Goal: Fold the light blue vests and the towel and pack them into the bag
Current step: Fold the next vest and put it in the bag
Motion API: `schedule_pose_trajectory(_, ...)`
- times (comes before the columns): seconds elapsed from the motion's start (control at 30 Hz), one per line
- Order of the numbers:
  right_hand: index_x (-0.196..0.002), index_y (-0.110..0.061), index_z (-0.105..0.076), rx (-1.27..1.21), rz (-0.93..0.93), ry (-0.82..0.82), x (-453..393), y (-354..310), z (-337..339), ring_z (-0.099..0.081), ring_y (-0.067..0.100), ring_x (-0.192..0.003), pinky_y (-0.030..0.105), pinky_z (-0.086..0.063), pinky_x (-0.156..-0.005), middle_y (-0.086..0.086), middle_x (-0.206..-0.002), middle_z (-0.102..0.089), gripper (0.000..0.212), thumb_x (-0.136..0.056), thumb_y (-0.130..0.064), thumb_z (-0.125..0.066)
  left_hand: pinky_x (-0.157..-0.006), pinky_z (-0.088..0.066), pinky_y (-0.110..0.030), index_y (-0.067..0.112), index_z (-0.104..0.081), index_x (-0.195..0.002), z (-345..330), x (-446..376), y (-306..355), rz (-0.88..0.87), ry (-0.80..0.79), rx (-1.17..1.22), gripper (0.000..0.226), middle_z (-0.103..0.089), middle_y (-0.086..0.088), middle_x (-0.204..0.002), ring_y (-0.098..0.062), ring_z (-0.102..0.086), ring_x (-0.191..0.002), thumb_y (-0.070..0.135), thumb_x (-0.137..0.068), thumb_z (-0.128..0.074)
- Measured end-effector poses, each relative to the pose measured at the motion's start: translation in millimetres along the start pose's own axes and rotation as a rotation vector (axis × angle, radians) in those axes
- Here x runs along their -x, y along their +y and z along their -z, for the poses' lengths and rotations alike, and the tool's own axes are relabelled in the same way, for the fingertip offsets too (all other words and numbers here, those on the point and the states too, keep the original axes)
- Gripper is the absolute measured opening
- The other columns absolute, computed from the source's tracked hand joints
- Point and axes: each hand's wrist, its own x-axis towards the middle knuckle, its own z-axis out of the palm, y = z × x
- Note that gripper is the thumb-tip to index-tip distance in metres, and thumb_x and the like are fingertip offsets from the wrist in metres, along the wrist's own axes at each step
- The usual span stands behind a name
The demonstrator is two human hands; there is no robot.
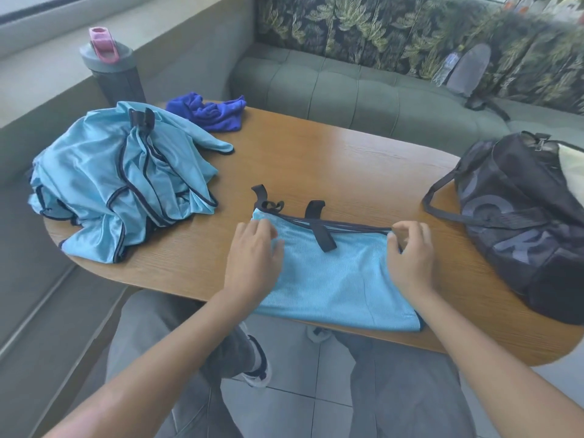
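A light blue vest (335, 279) with dark trim and black straps lies folded flat at the near edge of the wooden table (316, 162). My left hand (252, 260) rests on its left part, fingers fairly straight at the top left corner. My right hand (410, 257) pinches its top right corner with curled fingers. A heap of more light blue vests (120, 181) lies on the table's left end. The crumpled dark blue towel (208, 112) sits behind that heap. The black bag (521, 222) stands open at the right end.
A grey bottle (113, 67) with a pink lid stands at the back left. A green sofa (347, 86) runs behind the table, with a grey backpack (467, 71) on it. My knees and a tiled floor show below the table edge.
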Motion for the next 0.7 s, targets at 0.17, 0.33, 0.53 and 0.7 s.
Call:
schedule_pose_trajectory(0.17,-0.094,-0.019,-0.068,-0.199,0.201,-0.204,39,-59,-1,-0.061,0.007,-0.083,0.019,-0.047,-0.078,-0.012,-0.089,-0.067,0.016,-0.094,-0.006,-0.06,-0.127,-0.007,-0.038,-0.002,-0.018,-0.158,-25,27,13,0.092,-0.343,-0.177,0.08,-0.016,-0.018,-0.167,-0.033,-0.01,-0.156,0.053,-0.104,-0.039)
schedule_pose_trajectory(0.33,-0.123,-0.019,-0.07,-0.242,0.278,-0.587,64,-84,-32,-0.058,0.001,-0.118,0.02,-0.043,-0.105,-0.012,-0.124,-0.068,0.029,-0.1,-0.011,-0.055,-0.127,-0.016,-0.043,-0.005,-0.021,-0.158,-32,22,-6,-0.105,-0.308,-0.268,0.09,-0.017,-0.021,-0.167,-0.033,-0.016,-0.156,0.06,-0.097,-0.013)
schedule_pose_trajectory(0.53,-0.152,-0.014,-0.044,0.097,0.673,-0.648,-4,-66,-54,-0.02,0.008,-0.152,0.016,-0.005,-0.121,-0.005,-0.161,-0.036,0.049,-0.104,-0.017,-0.049,-0.128,-0.002,-0.036,0.003,-0.017,-0.161,-22,-22,-35,-0.411,-0.423,-0.304,0.09,-0.011,-0.012,-0.17,-0.022,-0.006,-0.158,0.066,-0.097,-0.011)
schedule_pose_trajectory(0.7,-0.162,-0.025,-0.021,0.42,0.838,-0.662,-52,-32,-47,-0.007,0.006,-0.155,0.03,-0.009,-0.126,-0.01,-0.168,-0.016,0.053,-0.111,-0.037,-0.027,-0.128,-0.001,-0.031,0.009,-0.014,-0.163,-26,-65,-52,-0.6,-0.489,-0.258,0.086,-0.011,-0.005,-0.171,-0.015,-0.004,-0.158,0.068,-0.1,-0.019)
